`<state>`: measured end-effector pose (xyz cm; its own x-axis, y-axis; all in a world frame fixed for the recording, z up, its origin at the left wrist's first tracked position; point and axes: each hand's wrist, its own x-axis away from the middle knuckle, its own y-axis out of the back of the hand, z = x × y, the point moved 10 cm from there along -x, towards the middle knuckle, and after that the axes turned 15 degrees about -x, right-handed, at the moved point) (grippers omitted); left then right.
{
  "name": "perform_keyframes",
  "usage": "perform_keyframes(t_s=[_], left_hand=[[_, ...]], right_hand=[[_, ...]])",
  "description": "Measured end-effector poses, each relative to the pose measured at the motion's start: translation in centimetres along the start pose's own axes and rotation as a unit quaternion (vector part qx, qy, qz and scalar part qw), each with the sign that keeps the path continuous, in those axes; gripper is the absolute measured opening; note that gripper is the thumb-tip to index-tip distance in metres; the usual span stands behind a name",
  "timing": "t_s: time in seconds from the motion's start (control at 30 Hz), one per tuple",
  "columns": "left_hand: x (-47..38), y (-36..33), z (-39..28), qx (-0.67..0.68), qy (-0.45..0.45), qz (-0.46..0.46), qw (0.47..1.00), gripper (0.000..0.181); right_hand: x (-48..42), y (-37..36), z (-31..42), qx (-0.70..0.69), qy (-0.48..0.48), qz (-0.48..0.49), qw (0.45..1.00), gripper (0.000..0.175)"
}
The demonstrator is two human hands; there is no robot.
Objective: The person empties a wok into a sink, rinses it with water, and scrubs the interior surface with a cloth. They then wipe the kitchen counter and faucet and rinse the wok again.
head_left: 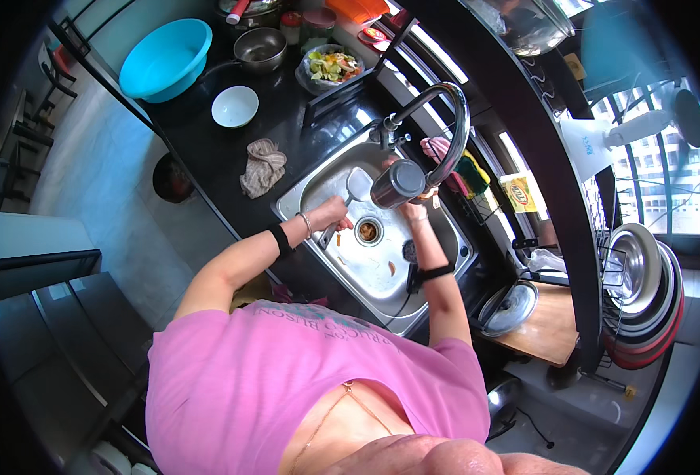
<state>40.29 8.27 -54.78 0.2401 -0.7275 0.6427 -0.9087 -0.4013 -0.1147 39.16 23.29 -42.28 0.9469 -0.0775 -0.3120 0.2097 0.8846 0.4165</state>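
My left hand [330,215] is shut on the grey handle of a metal spatula [359,183], whose broad, shiny head lies over the stainless-steel sink [314,199]. My right hand [413,210] reaches to the dark cylindrical head of the tap [398,183]. That head hides most of the hand, so I cannot tell what it grips. Brown food scraps fill the drain [368,231], and an orange-brown scrap [392,268] lies on the basin floor. A dark round scourer [409,252] sits beside my right forearm.
Left of the sink are a crumpled cloth [263,168], a white bowl [235,107] and a blue basin [166,59]. Behind stand a saucepan [260,50] and a bowl of vegetable pieces [332,66]. Sponges [473,173] rest behind the tap. A pot lid [509,309] lies on a wooden board [549,326].
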Motion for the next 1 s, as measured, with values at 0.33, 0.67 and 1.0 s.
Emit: perform_keyframes(t_s=[0.33,0.67,1.0], left_hand=[[0.8,-0.7,-2.5,-0.074,-0.071,0.043,0.994,0.018],[-0.4,-2.7,-0.9,-0.136,-0.081,0.046,0.986,0.018],[3.1,-3.8,-2.4,-0.103,-0.133,0.052,0.984,0.027]], right_hand=[[-5.1,0.9,-1.4,0.420,0.051,0.040,0.905,0.037],[7.2,-9.8,-4.2,-0.126,-0.209,0.122,0.962,0.047],[1.8,3.5,-12.6,-0.142,-0.061,-0.241,0.958,0.021]])
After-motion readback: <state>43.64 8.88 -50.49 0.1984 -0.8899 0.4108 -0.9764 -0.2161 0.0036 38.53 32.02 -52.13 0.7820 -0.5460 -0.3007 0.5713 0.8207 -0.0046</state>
